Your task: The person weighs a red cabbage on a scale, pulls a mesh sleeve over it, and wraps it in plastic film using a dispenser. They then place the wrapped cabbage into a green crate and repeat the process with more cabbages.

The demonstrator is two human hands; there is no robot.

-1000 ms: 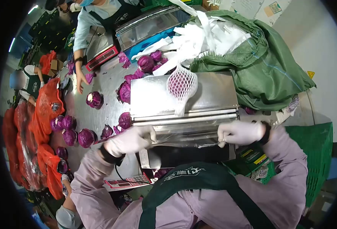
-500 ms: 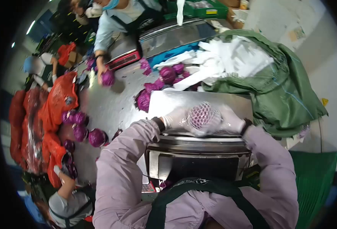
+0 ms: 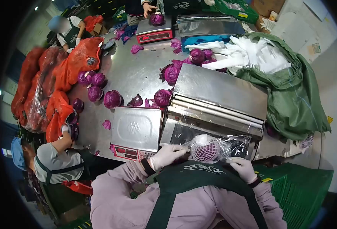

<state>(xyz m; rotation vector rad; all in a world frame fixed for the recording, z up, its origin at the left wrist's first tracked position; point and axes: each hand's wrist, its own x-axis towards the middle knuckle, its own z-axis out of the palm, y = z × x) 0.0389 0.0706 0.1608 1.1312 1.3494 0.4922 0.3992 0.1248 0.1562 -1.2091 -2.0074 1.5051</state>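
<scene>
A purple cabbage (image 3: pixel 205 151) in a white foam net sits on the front of the metal film wrapper, close to my apron. Clear plastic film (image 3: pixel 235 146) lies crumpled around it and spreads to the right. My left hand (image 3: pixel 169 156), in a white glove, pinches the film at the cabbage's left side. Gloved too, my right hand (image 3: pixel 243 169) grips the film's edge at the lower right, a little apart from the cabbage. The wrapper's rollers (image 3: pixel 218 110) and flat steel top (image 3: pixel 222 89) are just beyond.
A red scale (image 3: pixel 136 129) stands left of the wrapper. Loose purple cabbages (image 3: pixel 113 99) and red net sacks (image 3: pixel 79 63) are farther left. A green sack (image 3: pixel 296 86) holds white foam nets (image 3: pixel 262 55). Co-workers stand left and across; one hand (image 3: pixel 148 9) is at a cabbage (image 3: pixel 157 18) on another scale.
My hands and the netted cabbage have come back from the wrapper's top towards my body, and film now spreads around it. Across the table, a cabbage is now on the scale. The view has shifted.
</scene>
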